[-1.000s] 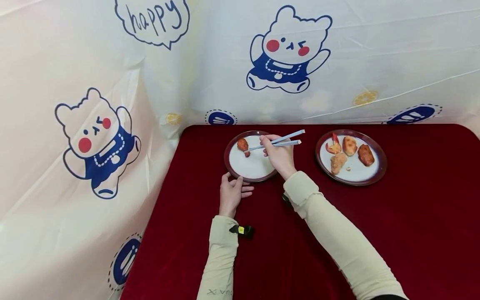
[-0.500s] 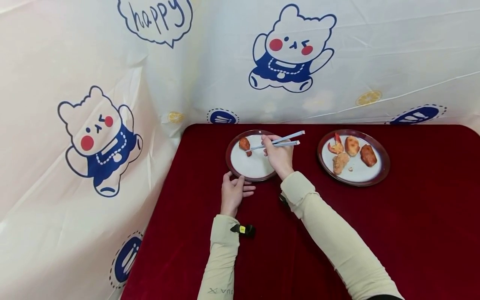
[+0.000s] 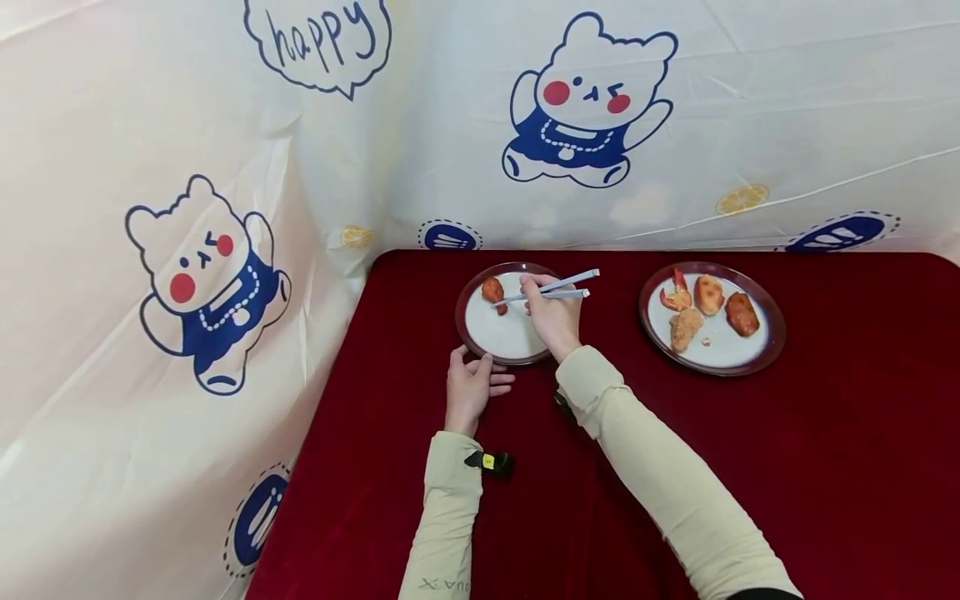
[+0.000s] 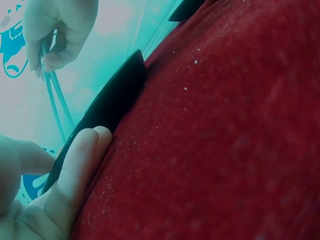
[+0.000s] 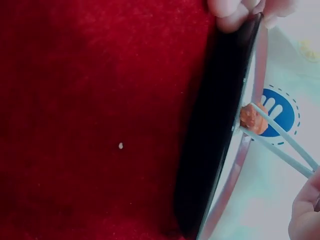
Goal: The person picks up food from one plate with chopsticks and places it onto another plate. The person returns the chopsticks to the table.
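Note:
My right hand (image 3: pixel 553 319) holds a pair of light blue chopsticks (image 3: pixel 566 285) over the left plate (image 3: pixel 504 337), white with a brown rim. Their tips reach a small reddish-brown fried drumstick (image 3: pixel 492 290) lying on that plate. From the right wrist view, the two chopsticks (image 5: pixel 285 142) spread to either side of the drumstick (image 5: pixel 254 119). My left hand (image 3: pixel 468 387) pinches the plate's near edge. In the left wrist view, fingers (image 4: pixel 80 155) lie against the dark underside (image 4: pixel 110 100), with another digit at the upper rim.
To the right stands a second brown-rimmed plate (image 3: pixel 776 333) bearing several foods: a red lobster-like piece (image 3: pixel 677 296), a golden nugget (image 3: pixel 708 293), a browned piece (image 3: pixel 742 314) and a breaded drumstick (image 3: pixel 684 328). Dark red cloth (image 3: pixel 637 467) covers the table; a printed white curtain (image 3: pixel 450 100) rises behind.
The chopsticks' rear ends have dipped slightly and shifted left relative to the plate. The left hand stays at the rim. The whole view has drifted a little.

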The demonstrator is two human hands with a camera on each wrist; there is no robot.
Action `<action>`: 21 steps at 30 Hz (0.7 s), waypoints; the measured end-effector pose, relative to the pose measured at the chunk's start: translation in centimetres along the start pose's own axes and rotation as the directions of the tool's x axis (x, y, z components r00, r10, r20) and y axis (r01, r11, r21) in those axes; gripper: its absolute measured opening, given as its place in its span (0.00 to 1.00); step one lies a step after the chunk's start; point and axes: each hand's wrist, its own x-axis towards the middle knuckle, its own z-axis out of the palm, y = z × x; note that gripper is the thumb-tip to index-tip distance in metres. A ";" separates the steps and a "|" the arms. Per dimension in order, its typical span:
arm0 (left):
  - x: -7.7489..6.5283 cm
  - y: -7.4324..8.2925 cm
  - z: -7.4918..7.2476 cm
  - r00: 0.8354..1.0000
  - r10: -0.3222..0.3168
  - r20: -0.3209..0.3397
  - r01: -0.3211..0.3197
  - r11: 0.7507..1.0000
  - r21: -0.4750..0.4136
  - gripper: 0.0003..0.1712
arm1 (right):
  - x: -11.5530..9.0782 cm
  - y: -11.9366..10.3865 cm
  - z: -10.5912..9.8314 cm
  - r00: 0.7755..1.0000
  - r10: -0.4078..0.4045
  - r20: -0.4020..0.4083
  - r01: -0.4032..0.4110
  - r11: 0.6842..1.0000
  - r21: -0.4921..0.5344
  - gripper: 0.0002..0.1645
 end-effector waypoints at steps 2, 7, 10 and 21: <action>0.0 0.0 0.1 1.000 0.008 0.000 -0.008 1.000 0.001 0.35 | 0.0 0.0 0.0 1.000 0.001 0.007 -0.001 1.000 -0.007 0.15; 0.0 0.0 0.2 1.000 0.013 -0.011 -0.013 1.000 0.007 0.34 | -0.2 0.0 0.0 0.999 -0.029 0.037 0.032 0.996 -0.081 0.16; -0.1 0.0 0.2 1.000 0.008 -0.017 -0.007 1.000 0.013 0.34 | -0.3 0.0 0.1 0.995 -0.071 0.063 0.079 0.987 -0.143 0.17; -0.1 0.1 0.1 1.000 0.007 -0.010 -0.006 1.000 0.020 0.35 | -0.5 0.0 -0.2 0.982 -0.123 0.145 0.150 0.969 -0.196 0.18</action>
